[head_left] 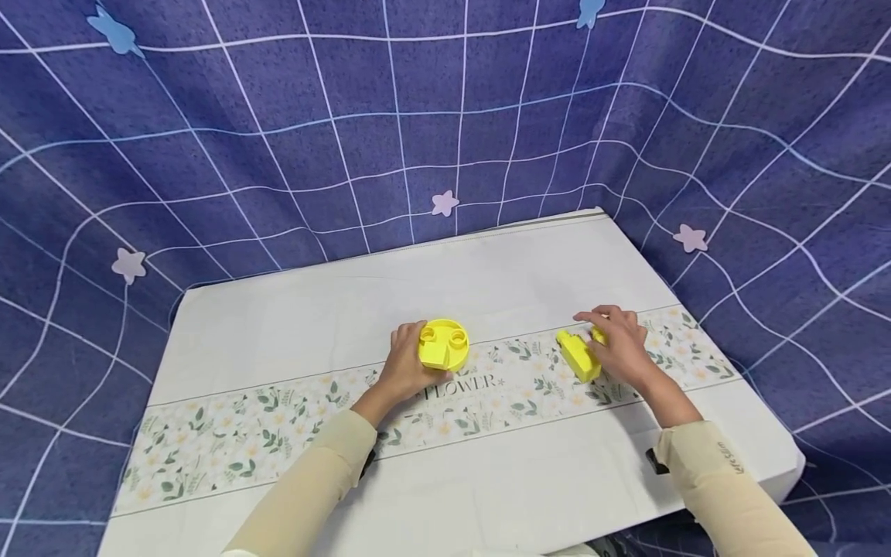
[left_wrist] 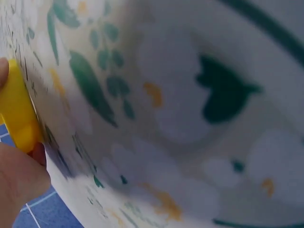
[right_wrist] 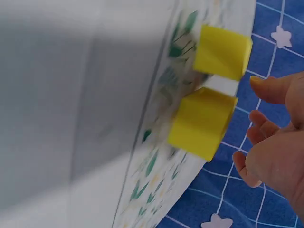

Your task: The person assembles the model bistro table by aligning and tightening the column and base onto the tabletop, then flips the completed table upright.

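Note:
My left hand [head_left: 402,370] grips a round yellow plastic piece [head_left: 437,356] by its left edge, above the middle of the table. Two short round sockets and a raised block stand on the piece's face. In the left wrist view only a side of the yellow piece [left_wrist: 20,109] shows, between fingers and thumb. My right hand [head_left: 623,346] hovers over two yellow blocks at the right, fingers spread and loosely bent. The longer block [head_left: 579,357] has a small knob at its far end; the other block [head_left: 598,335] is partly hidden by the hand. In the right wrist view, the fingers are apart from both blocks [right_wrist: 203,124].
A white tablecloth [head_left: 487,278] with a flowered band [head_left: 244,425] covers the table. A blue curtain [head_left: 362,155] with white grid lines and stars hangs behind and at both sides. The table's right edge lies just beyond my right hand.

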{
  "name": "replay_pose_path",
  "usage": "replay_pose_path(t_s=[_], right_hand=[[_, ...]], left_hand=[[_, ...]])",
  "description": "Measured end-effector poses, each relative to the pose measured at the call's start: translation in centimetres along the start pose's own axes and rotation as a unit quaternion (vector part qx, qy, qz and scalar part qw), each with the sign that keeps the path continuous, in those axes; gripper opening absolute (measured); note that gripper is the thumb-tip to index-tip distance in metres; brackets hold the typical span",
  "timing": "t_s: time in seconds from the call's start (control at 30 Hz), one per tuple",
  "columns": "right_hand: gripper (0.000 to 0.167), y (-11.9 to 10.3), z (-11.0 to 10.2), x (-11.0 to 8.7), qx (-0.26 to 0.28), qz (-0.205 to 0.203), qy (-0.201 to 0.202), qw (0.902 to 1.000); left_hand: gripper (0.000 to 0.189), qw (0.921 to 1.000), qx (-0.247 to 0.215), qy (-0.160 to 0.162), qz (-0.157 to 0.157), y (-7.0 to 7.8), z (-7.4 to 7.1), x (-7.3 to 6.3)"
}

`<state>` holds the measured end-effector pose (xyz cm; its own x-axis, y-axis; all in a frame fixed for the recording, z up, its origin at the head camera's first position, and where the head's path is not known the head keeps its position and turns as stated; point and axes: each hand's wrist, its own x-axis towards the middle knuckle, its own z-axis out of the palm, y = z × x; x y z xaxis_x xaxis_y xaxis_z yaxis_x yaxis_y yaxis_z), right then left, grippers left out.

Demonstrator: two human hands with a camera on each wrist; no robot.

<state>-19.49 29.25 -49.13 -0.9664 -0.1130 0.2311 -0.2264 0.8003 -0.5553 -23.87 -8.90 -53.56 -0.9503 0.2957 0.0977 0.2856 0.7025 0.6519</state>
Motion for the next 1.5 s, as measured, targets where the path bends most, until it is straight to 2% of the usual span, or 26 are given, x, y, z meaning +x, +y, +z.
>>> replay_pose_path(t_s=[0.17, 0.37, 0.53, 0.7, 0.93, 1.07, 1.2, 1.3, 1.5], right_hand=[[0.049, 0.8, 0.0, -0.5, -0.045, -0.012, -0.019, 0.9987], [0.065, 1.3, 0.2, -0.7, -0.07, -0.029, -0.036, 0.9965], [0.07, 1.3, 0.5, -0.7, -0.083, -0.063, -0.038, 0.9939], [0.068, 0.9, 0.9, -0.9, -0.099, -0.096, -0.043, 0.9895], [0.078, -0.1, 1.1, -1.3, -0.106, -0.094, -0.09, 0.9858], [0.071, -0.6, 1.2, -1.3, -0.121, -0.105, -0.1, 0.982], [0.063, -0.9, 1.2, -1.3, -0.139, -0.117, -0.095, 0.9788], [0.057, -0.9, 1.4, -1.2, -0.142, -0.123, -0.093, 0.9778], [0.041, -1.1, 1.6, -1.2, -0.14, -0.13, -0.093, 0.9772]], left_hand=[[0.107, 0.9999, -0.008, -0.012, 0.002, -0.1, -0.4, 0.3], [0.109, 0.9979, -0.04, -0.051, 0.0, -0.3, -1.1, 0.9], [0.11, 0.9953, -0.06, -0.076, -0.007, -0.4, -1.4, 1.2], [0.113, 0.9953, -0.064, -0.072, -0.011, -0.5, -1.3, 0.9], [0.122, 0.9971, -0.06, -0.042, -0.022, -0.5, -0.4, 0.2], [0.112, 0.9982, -0.051, -0.023, -0.022, -0.6, -0.1, 0.2], [0.107, 0.9982, -0.048, -0.022, -0.026, -0.5, -0.3, 0.3], [0.106, 0.9972, -0.061, -0.035, -0.027, -0.3, -0.6, 0.5], [0.106, 0.9912, -0.099, -0.085, -0.017, -0.3, -1.5, 1.0]])
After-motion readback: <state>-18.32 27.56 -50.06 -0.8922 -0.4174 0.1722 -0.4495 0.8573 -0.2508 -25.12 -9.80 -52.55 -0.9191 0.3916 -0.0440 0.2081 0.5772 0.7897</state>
